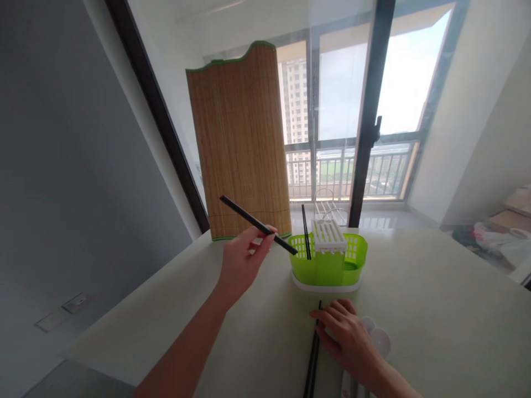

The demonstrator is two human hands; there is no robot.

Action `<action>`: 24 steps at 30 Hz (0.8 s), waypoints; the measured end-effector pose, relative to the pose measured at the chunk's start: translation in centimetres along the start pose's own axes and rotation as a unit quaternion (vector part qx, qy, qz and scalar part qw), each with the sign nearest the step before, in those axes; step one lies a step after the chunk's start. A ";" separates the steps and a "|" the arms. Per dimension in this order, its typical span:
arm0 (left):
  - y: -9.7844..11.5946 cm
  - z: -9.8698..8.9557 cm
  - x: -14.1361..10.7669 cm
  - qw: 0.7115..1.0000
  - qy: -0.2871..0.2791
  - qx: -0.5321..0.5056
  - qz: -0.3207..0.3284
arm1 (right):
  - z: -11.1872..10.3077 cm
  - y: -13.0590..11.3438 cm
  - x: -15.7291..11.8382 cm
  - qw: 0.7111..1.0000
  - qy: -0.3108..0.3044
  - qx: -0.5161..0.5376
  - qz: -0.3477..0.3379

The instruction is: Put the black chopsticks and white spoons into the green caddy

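Note:
My left hand [246, 260] is raised over the table, its fingers pinched round black chopsticks [244, 214] that slant down to the right. Their lower end is close to the left rim of a bright green cutlery basket [305, 275], which has a white base and a white slatted piece [329, 236] across its middle. Inside its left compartment stand other black chopsticks [306, 229]. My right hand [346, 334] rests low in front of the basket, thumb and fingers closed on the far end of chopsticks [312, 367] lying on the table. White spoons [380, 341] lie partly hidden beneath that hand.
A bamboo mat [240, 138] with green edging stands upright against the glass at the back of the white table [431, 309]. Behind the basket is a wire rack [326, 207]. A dark window frame [367, 138] rises at the back, and a grey wall [62, 166] is on the left.

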State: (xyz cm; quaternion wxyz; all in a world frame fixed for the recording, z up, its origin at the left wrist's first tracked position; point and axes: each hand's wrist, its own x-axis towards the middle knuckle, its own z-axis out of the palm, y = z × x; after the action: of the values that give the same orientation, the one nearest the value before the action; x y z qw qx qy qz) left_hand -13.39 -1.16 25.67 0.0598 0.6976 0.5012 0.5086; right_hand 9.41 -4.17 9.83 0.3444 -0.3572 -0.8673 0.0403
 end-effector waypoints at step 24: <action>-5.7 13.4 7.4 0.946 -0.236 0.203 -0.091 | -0.1 0.6 0.3 0.999 0.027 -0.036 -0.023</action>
State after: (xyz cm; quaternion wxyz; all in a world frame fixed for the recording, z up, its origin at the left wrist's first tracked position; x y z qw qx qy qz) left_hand -6.89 12.99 20.72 0.0794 0.7464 0.6266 0.2095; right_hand 9.67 -3.59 9.86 0.3554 -0.3505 -0.8665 -0.0088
